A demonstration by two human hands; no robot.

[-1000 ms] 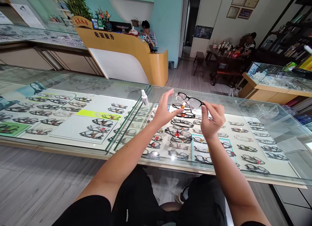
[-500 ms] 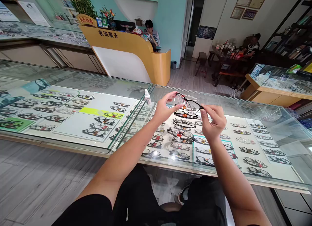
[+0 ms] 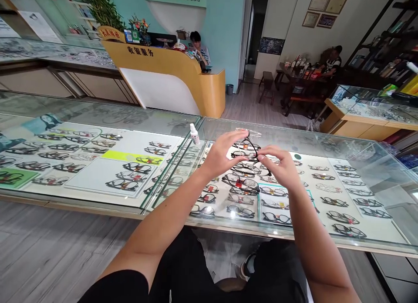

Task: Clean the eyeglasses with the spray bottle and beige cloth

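Note:
Above the glass counter, a pair of black-framed eyeglasses [image 3: 252, 144] is held between my two hands. My left hand [image 3: 220, 155] pinches the frame from the left, its thumb below and fingers on top. From the right, my right hand [image 3: 280, 164] grips the frame with thumb and fingertips. The glasses are turned at an angle, and black frames showing through the glass behind them make their outline hard to separate. A small white bottle [image 3: 194, 134] stands on the counter to the left of my left hand.
Rows of eyeglasses [image 3: 240, 184] lie inside the glass display counter [image 3: 178, 228] before me. A yellow reception desk [image 3: 214, 92] stands beyond, with a person [image 3: 200, 50] behind it. Another person [image 3: 333, 61] sits at a dark table at the back right. A second display case [image 3: 355, 120] is at right.
The eyeglasses have turned from facing broadly across to a steeper angle. My right hand has moved left, closer to my left hand. The view has shifted slightly.

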